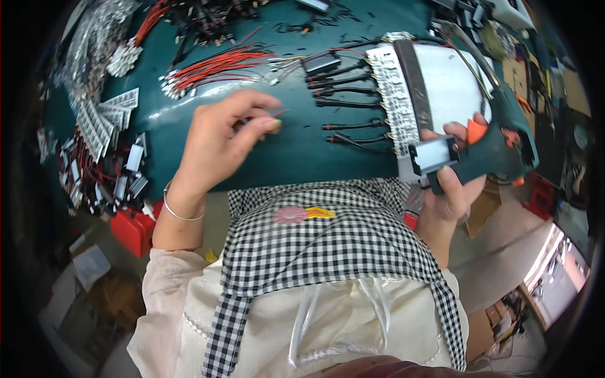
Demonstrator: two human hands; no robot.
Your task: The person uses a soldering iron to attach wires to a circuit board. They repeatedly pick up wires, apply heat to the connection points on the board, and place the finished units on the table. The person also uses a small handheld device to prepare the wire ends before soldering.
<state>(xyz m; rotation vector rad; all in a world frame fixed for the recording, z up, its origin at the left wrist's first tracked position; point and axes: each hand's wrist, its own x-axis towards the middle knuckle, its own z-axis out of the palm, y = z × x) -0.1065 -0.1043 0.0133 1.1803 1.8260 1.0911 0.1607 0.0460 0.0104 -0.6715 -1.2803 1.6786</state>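
A big green table [271,160] is carrying everything. A white board [454,82] is lying on the right. A green tool [491,151] with an orange trigger is sitting in the right hand [452,195], whose fingers are wrapping around it. The left hand [217,135] is hanging over the table, thumb and finger bending near each other. Red wires [217,66] are lying past it. A little gray block [433,155] is showing by the right thumb. A tiny red strand [282,113] is poking out by the left fingertips; I cannot tell if they are pinching it.
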